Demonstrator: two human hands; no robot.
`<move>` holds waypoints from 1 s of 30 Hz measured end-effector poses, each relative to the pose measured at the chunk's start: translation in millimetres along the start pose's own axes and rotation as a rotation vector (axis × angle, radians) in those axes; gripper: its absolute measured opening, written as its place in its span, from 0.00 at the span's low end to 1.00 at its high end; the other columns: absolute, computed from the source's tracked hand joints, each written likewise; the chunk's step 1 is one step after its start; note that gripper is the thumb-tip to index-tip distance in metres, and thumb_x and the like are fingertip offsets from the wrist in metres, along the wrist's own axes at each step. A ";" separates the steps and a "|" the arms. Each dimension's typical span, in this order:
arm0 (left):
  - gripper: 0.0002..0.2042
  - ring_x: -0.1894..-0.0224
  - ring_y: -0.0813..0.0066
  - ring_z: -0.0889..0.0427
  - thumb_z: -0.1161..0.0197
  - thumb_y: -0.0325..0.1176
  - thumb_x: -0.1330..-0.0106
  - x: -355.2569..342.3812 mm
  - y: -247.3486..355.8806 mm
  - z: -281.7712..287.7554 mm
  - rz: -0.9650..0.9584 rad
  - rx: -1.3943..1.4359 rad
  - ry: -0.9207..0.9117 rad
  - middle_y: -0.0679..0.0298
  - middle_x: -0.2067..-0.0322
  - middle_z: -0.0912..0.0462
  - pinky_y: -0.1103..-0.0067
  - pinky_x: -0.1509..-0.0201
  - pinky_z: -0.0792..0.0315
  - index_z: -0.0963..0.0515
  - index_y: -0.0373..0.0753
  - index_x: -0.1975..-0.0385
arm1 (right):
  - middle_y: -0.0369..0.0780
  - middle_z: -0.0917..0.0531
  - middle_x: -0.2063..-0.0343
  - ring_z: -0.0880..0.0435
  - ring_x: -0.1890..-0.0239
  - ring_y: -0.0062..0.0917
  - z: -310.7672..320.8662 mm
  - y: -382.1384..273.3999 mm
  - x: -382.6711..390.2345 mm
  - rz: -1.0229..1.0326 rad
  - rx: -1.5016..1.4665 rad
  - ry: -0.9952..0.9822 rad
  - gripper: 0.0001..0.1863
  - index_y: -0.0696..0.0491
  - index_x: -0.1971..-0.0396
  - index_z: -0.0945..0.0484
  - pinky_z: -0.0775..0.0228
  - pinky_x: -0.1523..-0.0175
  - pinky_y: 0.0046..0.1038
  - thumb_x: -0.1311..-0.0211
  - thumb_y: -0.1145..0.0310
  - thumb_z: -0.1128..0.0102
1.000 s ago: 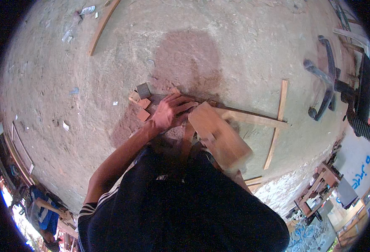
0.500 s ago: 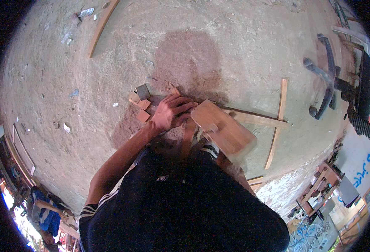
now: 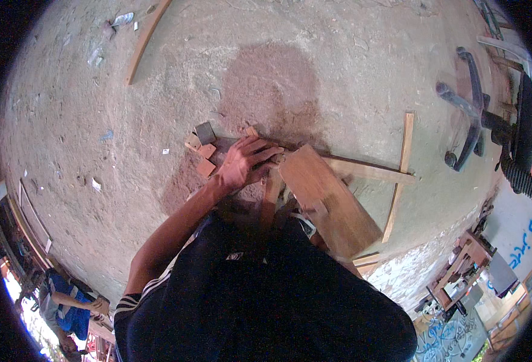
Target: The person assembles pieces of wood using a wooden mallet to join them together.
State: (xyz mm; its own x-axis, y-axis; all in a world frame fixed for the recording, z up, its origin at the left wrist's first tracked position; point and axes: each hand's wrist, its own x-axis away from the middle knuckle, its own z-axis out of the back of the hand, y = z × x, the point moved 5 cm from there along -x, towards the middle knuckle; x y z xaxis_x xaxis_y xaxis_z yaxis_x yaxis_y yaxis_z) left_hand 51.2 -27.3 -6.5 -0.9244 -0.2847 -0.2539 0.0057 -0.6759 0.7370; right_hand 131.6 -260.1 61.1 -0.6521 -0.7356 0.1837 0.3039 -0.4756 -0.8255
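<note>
My left hand [image 3: 245, 161] is closed low over the work, fingers curled together near the end of a wooden piece [image 3: 362, 169] that runs off to the right. What its fingers hold is too small and covered to make out. Beside it, a block-shaped wooden mallet [image 3: 332, 196] is tilted, its near corner close to my left fingertips. A short stub, blurred, shows in the middle of the mallet head. My right hand is hidden beneath the head; only a bit of the right forearm [image 3: 318, 241] shows. Another strip of wood [image 3: 270, 196] slopes toward my lap.
Small wood blocks [image 3: 205, 167] and a dark block [image 3: 205, 132] lie left of my hand. A batten [image 3: 403, 157] crosses the wooden piece's right end. A chair base [image 3: 471, 108] stands right; another batten [image 3: 148, 39] lies far left. A person [image 3: 66, 308] is at lower left.
The mallet has swung down and right toward my right side, and its head has turned steeper. My left hand stays nearly in place.
</note>
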 end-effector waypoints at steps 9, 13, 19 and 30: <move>0.22 0.52 0.57 0.19 0.30 0.35 0.46 -3.4 3.9 5.2 0.034 0.022 0.030 0.60 0.53 0.19 0.64 0.45 0.25 0.18 0.44 0.48 | 0.48 0.17 0.64 0.17 0.65 0.36 1.6 -0.2 1.9 -0.008 -0.010 0.024 0.15 0.64 0.52 0.27 0.25 0.58 0.36 0.34 0.72 0.44; 0.22 0.52 0.58 0.19 0.30 0.35 0.46 -3.9 4.8 5.8 0.001 0.008 0.039 0.60 0.52 0.19 0.65 0.46 0.24 0.18 0.43 0.48 | 0.48 0.17 0.64 0.17 0.65 0.36 -0.8 -0.9 2.5 -0.013 -0.006 0.023 0.15 0.64 0.52 0.27 0.25 0.58 0.36 0.34 0.72 0.44; 0.22 0.55 0.59 0.20 0.30 0.36 0.46 -3.5 2.7 5.7 0.021 0.013 0.038 0.61 0.56 0.21 0.66 0.50 0.23 0.18 0.45 0.48 | 0.48 0.17 0.64 0.17 0.65 0.36 0.9 -0.4 2.4 -0.021 -0.008 0.036 0.15 0.64 0.51 0.27 0.25 0.58 0.36 0.34 0.71 0.45; 0.21 0.58 0.58 0.21 0.28 0.39 0.46 -3.6 2.9 7.0 0.055 0.020 0.039 0.60 0.57 0.23 0.66 0.54 0.23 0.17 0.47 0.50 | 0.48 0.17 0.64 0.18 0.64 0.35 -0.4 -0.2 2.1 -0.021 -0.006 0.042 0.15 0.64 0.51 0.27 0.25 0.57 0.36 0.33 0.71 0.45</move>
State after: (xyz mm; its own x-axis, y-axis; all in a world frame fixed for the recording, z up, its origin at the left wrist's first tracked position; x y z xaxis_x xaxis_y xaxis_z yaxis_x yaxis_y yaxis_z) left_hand 51.9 -23.5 0.9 -0.9074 -0.3471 -0.2368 0.0477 -0.6450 0.7627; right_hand 129.9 -261.3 61.4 -0.6869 -0.7045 0.1788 0.2856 -0.4878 -0.8249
